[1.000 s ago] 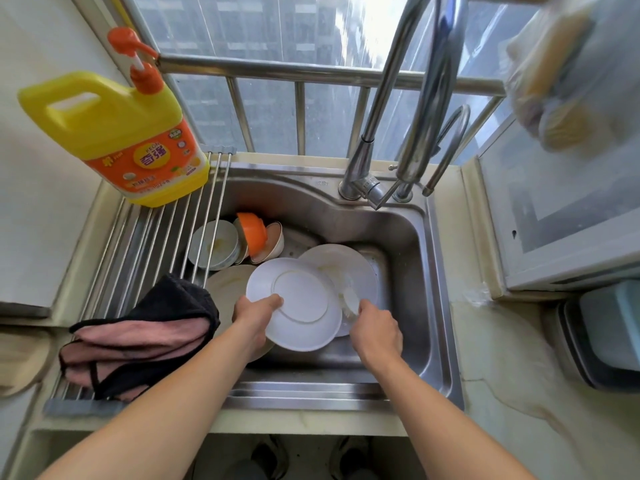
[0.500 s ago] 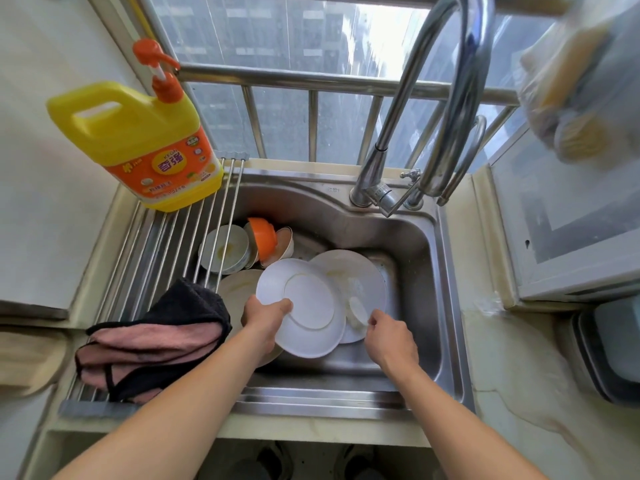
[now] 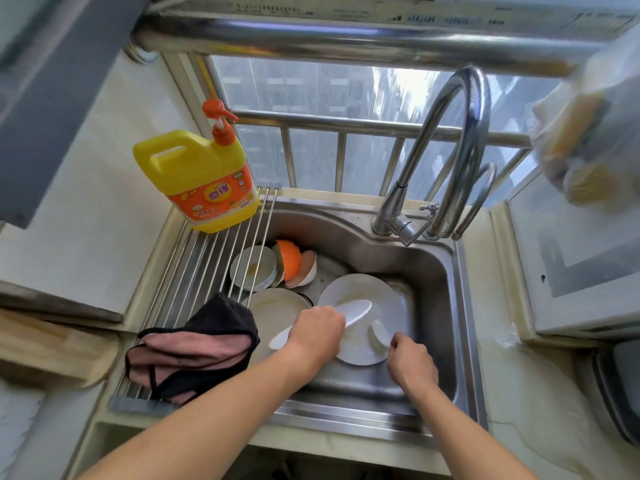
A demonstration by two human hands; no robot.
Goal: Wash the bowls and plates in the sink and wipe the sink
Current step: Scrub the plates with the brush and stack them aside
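Observation:
My left hand point(image 3: 317, 336) grips a white plate point(image 3: 356, 312), tilted nearly edge-on above the steel sink point(image 3: 446, 306). Under it a larger white plate point(image 3: 374, 292) lies flat in the basin. My right hand point(image 3: 410, 363) pinches a small white bowl or saucer point(image 3: 378, 337) resting on that plate. A cream plate point(image 3: 273, 306) lies to the left, partly under the rack. An orange bowl point(image 3: 289, 259), a white bowl point(image 3: 306, 270) and a round dish point(image 3: 252, 266) stand at the sink's back left.
A roll-up steel rack point(image 3: 207, 258) covers the sink's left side, bearing a yellow detergent bottle point(image 3: 201, 178) and a folded black-and-pink cloth point(image 3: 194, 344). The curved faucet point(image 3: 450, 157) arches over the back right. A plastic bag point(image 3: 595, 126) hangs at the upper right. Counter surrounds the sink.
My left hand has turned the white plate from flat-facing to nearly edge-on. My right hand stays at the small white piece. The camera has tilted up, showing more window and rail.

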